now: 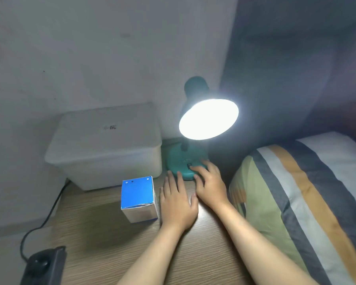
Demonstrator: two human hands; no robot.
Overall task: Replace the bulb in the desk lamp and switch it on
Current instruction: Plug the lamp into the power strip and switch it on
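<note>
A teal desk lamp [195, 89] stands at the back of the wooden table, its shade lit and glaring white so the bulb inside is hidden. My right hand [209, 182] rests on the lamp's round teal base [177, 159], with the index fingertip on the dark switch [189, 166]. Flat on the table in front of the base lies my left hand [177, 200], fingers spread, holding nothing. A blue-and-white bulb box [138, 197] stands just left of that hand.
A translucent lidded plastic bin [105, 145] sits against the wall left of the lamp. A black power strip [43, 266] with its cable lies at the table's front left. A striped pillow [308, 194] on a bed borders the table on the right.
</note>
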